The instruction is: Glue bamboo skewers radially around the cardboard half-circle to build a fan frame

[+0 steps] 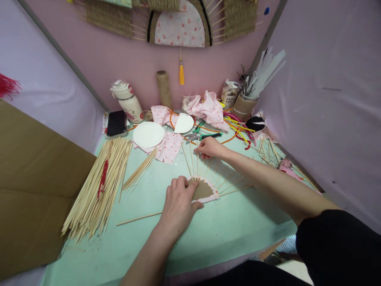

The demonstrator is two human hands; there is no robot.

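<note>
A half-round piece of brown cardboard with a pink-patterned fabric edge lies on the table. Thin wooden sticks fan out from its curved edge. My left hand holds this piece from the left, index finger across the stick ends and thumb by the straight edge. Above it, my right hand is closed in a pinch at the upper end of one upright stick. Another long stick sticks out to the left from under my left hand.
A big stick bundle and a smaller one lie left. Behind are a white disc, green-handled pliers, pink fabric, a bottle and a twine spool. Cardboard stands at the left edge.
</note>
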